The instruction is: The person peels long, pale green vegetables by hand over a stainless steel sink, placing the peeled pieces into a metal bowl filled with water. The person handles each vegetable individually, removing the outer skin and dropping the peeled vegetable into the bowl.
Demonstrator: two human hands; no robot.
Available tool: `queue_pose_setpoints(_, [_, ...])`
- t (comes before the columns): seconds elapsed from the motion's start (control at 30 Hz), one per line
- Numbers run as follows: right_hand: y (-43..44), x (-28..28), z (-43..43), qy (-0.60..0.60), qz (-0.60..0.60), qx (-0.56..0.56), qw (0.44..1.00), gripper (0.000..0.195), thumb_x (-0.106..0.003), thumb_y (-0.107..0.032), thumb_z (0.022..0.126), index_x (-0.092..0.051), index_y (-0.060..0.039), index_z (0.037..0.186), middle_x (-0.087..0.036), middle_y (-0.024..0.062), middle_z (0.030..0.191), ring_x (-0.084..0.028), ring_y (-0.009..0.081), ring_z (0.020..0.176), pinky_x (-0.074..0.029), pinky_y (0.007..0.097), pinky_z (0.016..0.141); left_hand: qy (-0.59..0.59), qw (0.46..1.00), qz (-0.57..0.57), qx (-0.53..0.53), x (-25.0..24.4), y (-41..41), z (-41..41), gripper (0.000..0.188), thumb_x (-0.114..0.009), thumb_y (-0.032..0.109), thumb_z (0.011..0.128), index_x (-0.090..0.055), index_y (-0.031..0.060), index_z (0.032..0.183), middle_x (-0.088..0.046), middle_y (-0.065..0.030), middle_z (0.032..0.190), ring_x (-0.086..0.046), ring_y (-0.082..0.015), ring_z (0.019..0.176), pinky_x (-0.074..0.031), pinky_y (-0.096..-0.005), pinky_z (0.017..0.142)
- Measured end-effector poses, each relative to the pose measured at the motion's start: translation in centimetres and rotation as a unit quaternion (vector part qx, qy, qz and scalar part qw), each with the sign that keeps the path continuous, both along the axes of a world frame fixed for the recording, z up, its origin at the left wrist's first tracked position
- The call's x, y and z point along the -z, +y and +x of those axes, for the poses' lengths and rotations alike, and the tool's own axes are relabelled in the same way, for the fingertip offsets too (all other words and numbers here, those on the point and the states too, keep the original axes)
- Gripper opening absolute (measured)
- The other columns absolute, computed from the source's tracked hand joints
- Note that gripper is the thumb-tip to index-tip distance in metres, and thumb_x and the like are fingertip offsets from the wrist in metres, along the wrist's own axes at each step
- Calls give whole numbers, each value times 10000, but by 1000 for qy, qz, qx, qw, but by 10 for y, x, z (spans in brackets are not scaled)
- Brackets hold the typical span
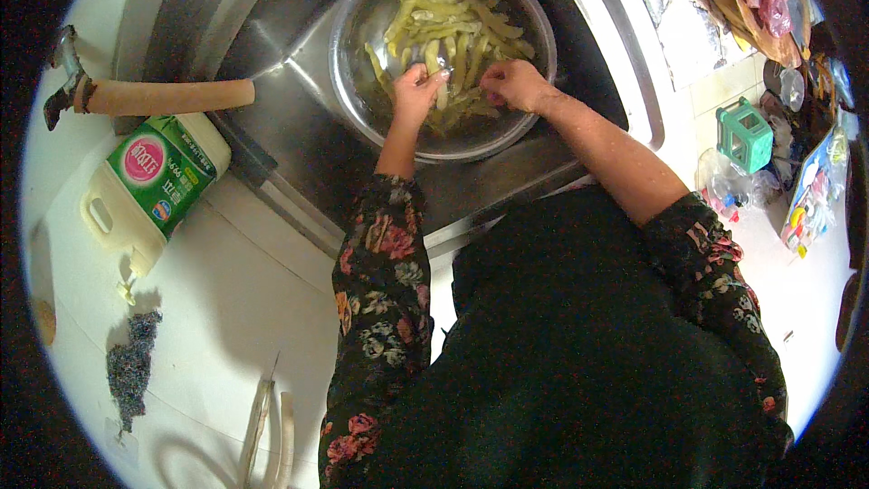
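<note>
A wide steel basin (343, 92) sits in a dark metal sink (305, 170), holding water and many pale green, pod-like vegetable pieces (461, 20). My left hand (415, 92) is over the near part of the basin, thumb and fingers pinched at one pale piece (441, 96). To its right, my right hand (517, 85) is at the water with curled fingers among the pieces. Its fingertips are partly hidden, and whether it grips a piece is unclear.
Left of the sink stands a white jug (163, 176) with a green label. A beige tube (170, 96) on a metal fitting reaches over the sink's edge. Dark mesh (132, 370) lies on the white surface. At right are a green plastic holder (745, 136) and plastic bags (740, 180).
</note>
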State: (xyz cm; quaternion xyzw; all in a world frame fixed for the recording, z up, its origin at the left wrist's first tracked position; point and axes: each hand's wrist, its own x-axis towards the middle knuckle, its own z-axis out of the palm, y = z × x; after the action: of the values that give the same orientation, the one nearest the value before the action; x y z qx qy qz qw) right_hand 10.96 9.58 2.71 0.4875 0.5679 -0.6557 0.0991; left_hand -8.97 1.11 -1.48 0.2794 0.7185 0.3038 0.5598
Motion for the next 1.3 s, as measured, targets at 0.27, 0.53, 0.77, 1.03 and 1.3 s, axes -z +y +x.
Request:
queue_pose_setpoints(0.27, [2, -18, -12, 113, -97, 156, 976, 292, -709, -276, 729, -624, -33, 867, -588, 17, 657, -525, 87, 543, -445, 240, 481, -59, 993, 41, -90, -57, -7, 47, 174, -702, 101, 736, -623, 19, 868, -570, 29, 675, -461, -27, 542, -348, -169, 474])
queue_pose_setpoints(0.53, [6, -19, -7, 158, -158, 146, 964, 321, -709, -222, 742, -587, 28, 901, -611, 53, 765, -552, 92, 588, -473, 219, 541, -86, 978, 25, -190, -72, -22, 76, 222, -681, 111, 756, -627, 23, 952, -606, 19, 759, -489, -33, 613, -360, -176, 496])
queue_pose_setpoints(0.77, [2, -18, -7, 228, -221, 96, 943, 288, -664, -222, 782, -592, -1, 953, -608, 39, 816, -586, 111, 703, -498, 229, 629, -90, 972, -33, -215, -90, -32, 72, 321, -681, 153, 761, -594, 6, 1033, -607, -10, 802, -516, -65, 646, -388, -193, 527])
queue_pose_setpoints(1.03, [8, -29, -9, 208, -201, 110, 951, 272, -675, -245, 771, -605, -39, 934, -593, 14, 822, -549, 73, 697, -475, 210, 627, -238, 927, 12, -289, -89, -29, 71, 268, -595, 123, 822, -537, 7, 1056, -597, -58, 943, -580, -143, 833, -461, -260, 703])
queue_pose_setpoints(1.3, [11, -37, -11, 191, -201, 108, 955, 350, -657, -274, 784, -604, -23, 1022, -612, 19, 839, -538, 76, 673, -464, 204, 585, -268, 923, 66, -269, -80, -28, 70, 236, -548, 84, 848, -526, 21, 1074, -606, -71, 957, -584, -166, 892, -450, -283, 803])
